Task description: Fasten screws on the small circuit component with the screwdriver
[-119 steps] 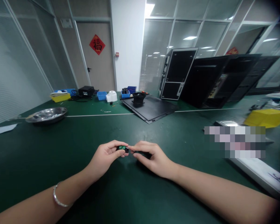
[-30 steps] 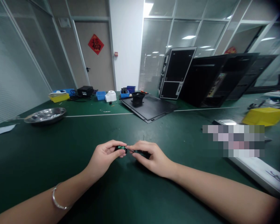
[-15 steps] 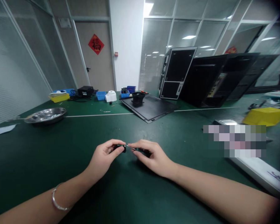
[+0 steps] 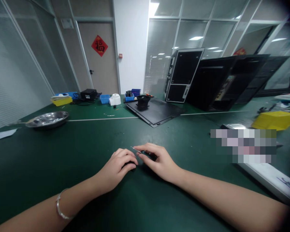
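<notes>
My left hand [image 4: 119, 167] lies palm-down on the green table mat [image 4: 62, 151], fingers curled over a small dark part [image 4: 129, 166] that is mostly hidden under them. My right hand [image 4: 157, 161] rests just to its right, thumb and forefinger pinched on a thin metal tool [image 4: 136, 149] whose tip points up and left, above the left fingers. A silver bracelet [image 4: 60, 209] sits on my left wrist.
A steel bowl [image 4: 47, 119] is far left. A black flat panel [image 4: 157, 112] with a black fan on it lies at the back centre, dark computer cases [image 4: 207, 80] behind. Blue and yellow bins [image 4: 62, 100] sit at the back left, a yellow bin [image 4: 275, 120] at right.
My left hand has turned over and dropped onto the mat, covering the small part it held up before. The tool tip has come away from the part; my right hand stayed put.
</notes>
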